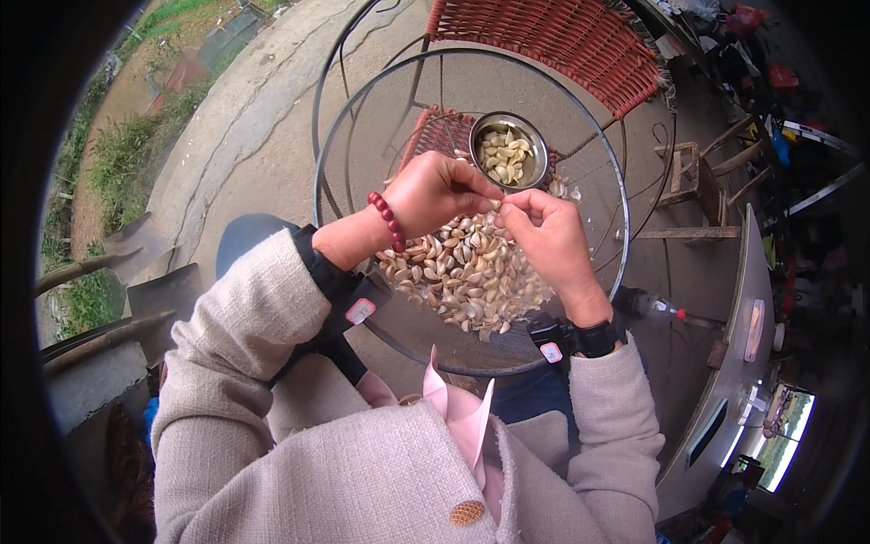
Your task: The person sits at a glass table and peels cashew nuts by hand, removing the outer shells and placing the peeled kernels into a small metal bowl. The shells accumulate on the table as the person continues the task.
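Note:
My left hand (435,185), with a red bead bracelet at its wrist, meets my right hand (544,228) over a round mesh tray (367,129). Between their fingertips is a small pale garlic clove (495,204), pinched from both sides and partly hidden. Below the hands, unpeeled garlic cloves (462,272) lie in a heap on the mesh. Loose garlic skins (537,289) are mixed in at the heap's right side. Just beyond the fingertips stands a round metal bowl (542,153) holding peeled cloves (504,156).
A red woven chair (544,41) stands past the tray. To the right are a wooden stool (707,183), a plastic bottle (652,306) with a red cap and a pale tabletop (714,381). Shovels (160,292) lean at the left.

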